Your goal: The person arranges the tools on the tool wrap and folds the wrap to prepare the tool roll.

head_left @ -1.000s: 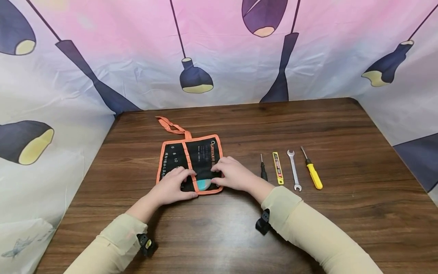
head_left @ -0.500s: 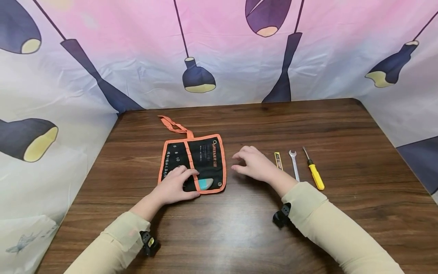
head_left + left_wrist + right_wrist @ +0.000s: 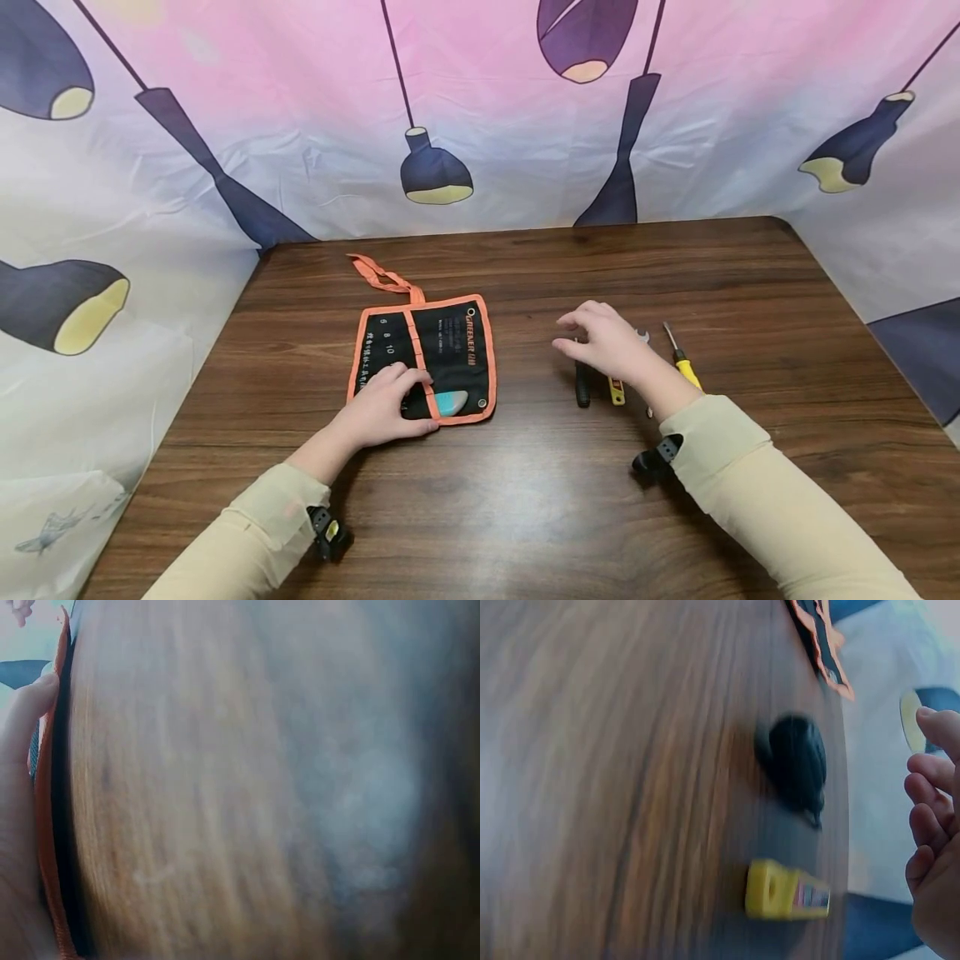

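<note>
The black tool pouch point(image 3: 450, 354) with orange trim lies flat, and my left hand point(image 3: 378, 408) rests on its near left part. That hand's thumb runs along the front orange edge in the left wrist view. A teal and grey rounded end point(image 3: 452, 403) pokes out of the pouch's pocket. My right hand point(image 3: 607, 342) hovers with relaxed fingers, holding nothing, over a small screwdriver with a black handle point(image 3: 582, 390). Beside it lies a flat yellow case point(image 3: 617, 393) with a hole in its end; the hand hides much of both.
Right of the yellow case, an open-ended wrench point(image 3: 642, 335) is mostly hidden behind the right hand. A yellow-handled screwdriver point(image 3: 686, 369) lies beyond it, partly covered by the forearm. An orange strap point(image 3: 382, 275) trails from the pouch's back edge. Printed cloth hangs behind the wooden table point(image 3: 480, 508).
My right hand has left the pouch's right edge and moved right, above the black-handled screwdriver. The left hand stays on the pouch.
</note>
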{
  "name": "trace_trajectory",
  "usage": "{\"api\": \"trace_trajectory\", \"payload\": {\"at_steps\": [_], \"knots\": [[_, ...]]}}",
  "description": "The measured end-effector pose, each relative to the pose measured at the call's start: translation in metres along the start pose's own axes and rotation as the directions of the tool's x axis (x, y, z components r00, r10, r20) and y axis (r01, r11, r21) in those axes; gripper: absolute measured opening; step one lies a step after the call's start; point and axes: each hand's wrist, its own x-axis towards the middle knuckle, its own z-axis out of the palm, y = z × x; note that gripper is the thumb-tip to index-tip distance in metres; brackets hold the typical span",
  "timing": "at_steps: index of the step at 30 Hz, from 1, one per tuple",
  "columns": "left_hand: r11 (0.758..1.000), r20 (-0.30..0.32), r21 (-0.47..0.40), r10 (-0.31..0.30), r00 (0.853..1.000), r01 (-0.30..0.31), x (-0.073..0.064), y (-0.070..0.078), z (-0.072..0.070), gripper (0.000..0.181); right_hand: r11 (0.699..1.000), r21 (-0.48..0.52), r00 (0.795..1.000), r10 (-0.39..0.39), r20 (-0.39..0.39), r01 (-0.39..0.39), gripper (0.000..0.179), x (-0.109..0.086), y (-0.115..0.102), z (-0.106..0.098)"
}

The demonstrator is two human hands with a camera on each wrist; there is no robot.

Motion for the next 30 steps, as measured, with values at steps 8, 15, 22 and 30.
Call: {"api": "trace_trajectory", "payload": {"at_steps": [8, 15, 22, 30], "knots": [[1.0, 0.003, -0.001, -0.012, 1.0, 0.012, 0.0, 0.0, 0.0, 0.054, 0.997, 0.005, 0.996, 0.073, -0.05, -0.073, 0.038, -0.016, 0.025, -0.01], [1.0, -0.008, -0.013, -0.001, 1.0, 0.001, 0.0, 0.0, 0.0, 0.052, 0.993, 0.006, 0.99, 0.12, -0.077, -0.12, 0.038, -0.031, 0.044, -0.022], [0.999, -0.02, -0.032, 0.012, 1.0, -0.012, 0.0, -0.002, 0.001, 0.048, 0.988, 0.004, 0.983, 0.152, -0.104, -0.152, 0.039, -0.048, 0.063, -0.03], [0.999, -0.027, -0.024, 0.021, 0.999, -0.022, 0.001, -0.002, 0.0, 0.048, 0.987, 0.004, 0.975, 0.162, -0.151, -0.163, 0.035, -0.062, 0.08, -0.032]]}}
